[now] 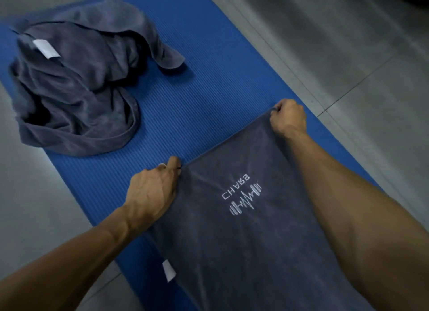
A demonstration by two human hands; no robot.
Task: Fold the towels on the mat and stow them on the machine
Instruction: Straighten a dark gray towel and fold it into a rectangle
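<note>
The flat towel [243, 229] lies at 5 o'clock on the mat [197, 106]. The left hand [153, 192] and right hand [287, 118] each pinch a far corner. Folding seems underway; next, both corners probably must travel evenly. The crumpled towel [76, 87] waits at 10 o'clock.

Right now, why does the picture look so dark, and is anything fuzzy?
Head view: dim light; black shadows sit in the folds of the crumpled towel; the flat towel and its white logo look slightly soft; the wide lens bends the blue mat edges.
</note>
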